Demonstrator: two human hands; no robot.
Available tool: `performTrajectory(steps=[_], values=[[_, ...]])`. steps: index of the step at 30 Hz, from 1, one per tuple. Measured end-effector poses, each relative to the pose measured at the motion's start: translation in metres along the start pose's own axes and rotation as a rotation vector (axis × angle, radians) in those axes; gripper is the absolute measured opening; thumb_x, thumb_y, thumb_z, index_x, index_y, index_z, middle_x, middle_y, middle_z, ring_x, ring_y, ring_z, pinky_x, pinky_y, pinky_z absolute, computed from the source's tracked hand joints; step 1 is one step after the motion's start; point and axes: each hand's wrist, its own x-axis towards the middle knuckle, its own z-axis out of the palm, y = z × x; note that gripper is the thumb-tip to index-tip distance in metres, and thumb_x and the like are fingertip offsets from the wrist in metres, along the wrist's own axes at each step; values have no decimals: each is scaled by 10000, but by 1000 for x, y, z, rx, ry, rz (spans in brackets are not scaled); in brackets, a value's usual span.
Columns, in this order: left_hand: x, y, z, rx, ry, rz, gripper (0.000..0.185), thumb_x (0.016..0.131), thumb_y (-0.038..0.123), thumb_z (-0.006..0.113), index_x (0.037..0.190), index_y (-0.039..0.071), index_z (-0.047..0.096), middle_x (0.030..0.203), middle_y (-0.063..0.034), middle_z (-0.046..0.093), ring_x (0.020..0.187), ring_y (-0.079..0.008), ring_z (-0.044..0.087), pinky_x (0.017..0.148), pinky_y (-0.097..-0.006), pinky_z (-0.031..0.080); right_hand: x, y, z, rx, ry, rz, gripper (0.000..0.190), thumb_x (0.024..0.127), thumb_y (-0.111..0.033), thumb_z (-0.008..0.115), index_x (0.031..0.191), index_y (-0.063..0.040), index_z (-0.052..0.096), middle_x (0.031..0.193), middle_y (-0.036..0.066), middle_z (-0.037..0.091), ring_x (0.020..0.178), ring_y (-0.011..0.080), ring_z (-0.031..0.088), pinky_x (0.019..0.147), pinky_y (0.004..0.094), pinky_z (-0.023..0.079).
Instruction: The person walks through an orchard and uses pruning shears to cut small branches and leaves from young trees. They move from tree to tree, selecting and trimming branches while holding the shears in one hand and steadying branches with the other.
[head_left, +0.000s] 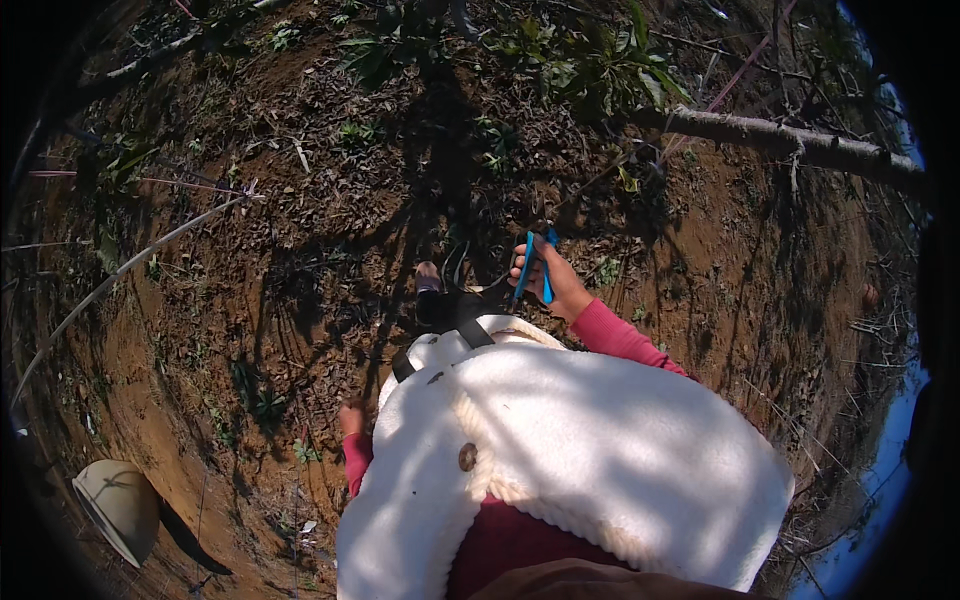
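My right hand (555, 281) is closed around blue-handled hand pruners (528, 262), held out in front of my body above leaf litter. The blades of the pruners are too dark and small to make out. My left hand (352, 415) hangs low at my left side beside my white fleece vest (600, 435). Its fingers look curled, but whether it holds anything is not plain. Both sleeves are red, and the vest has a rope-like trim (474, 427) and a brown button (467, 456). One foot (428, 277) shows just ahead of the vest.
A thick bare branch (795, 142) crosses at the upper right, with pink twine (742, 75) near it. At left, a thin branch (135, 262) bends down from more pink twine (187, 182). A pale bucket (124, 502) stands at lower left. Leafy shoots (585, 67) hang ahead.
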Motion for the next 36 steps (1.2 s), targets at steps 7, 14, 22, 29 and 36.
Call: performTrajectory(steps=[7, 14, 22, 29, 36], values=[[68, 152, 55, -47, -147, 149, 217, 945, 245, 561, 933, 30, 592, 816, -57, 631, 703, -134, 617, 602, -275, 493, 16, -58, 30, -66, -111, -126, 553, 932, -483, 582, 1185, 8, 551, 864, 40, 594, 783, 166, 617, 738, 323, 532], [82, 299, 136, 55, -334, 434, 164, 976, 169, 527, 960, 27, 606, 862, -43, 641, 755, -111, 617, 668, -243, 488, 26, -99, 56, -220, 64, -184, 500, 948, -449, 557, 1142, 12, 576, 728, -6, 539, 598, 101, 531, 586, 288, 475], [123, 444, 251, 113, -705, 652, 149, 970, 103, 548, 1057, 10, 624, 966, -44, 659, 860, -108, 626, 777, -246, 511, 64, -93, 76, -295, 165, -291, 398, 944, -370, 599, 1056, 10, 632, 705, 6, 576, 584, 84, 544, 555, 242, 475], [119, 529, 355, 40, -957, 531, 343, 943, 137, 593, 1249, -11, 548, 1060, -104, 648, 866, -140, 646, 719, -253, 526, 107, -117, 80, -346, 297, -471, 316, 947, -341, 607, 921, -28, 632, 722, 6, 601, 642, 116, 588, 608, 268, 492], [119, 566, 426, -31, -1155, 420, 299, 946, 192, 600, 1150, -22, 554, 956, -83, 657, 783, -149, 656, 680, -260, 524, 112, -159, 82, -847, 388, -482, 382, 895, -413, 646, 906, -34, 688, 650, 64, 629, 601, 157, 619, 585, 324, 488]])
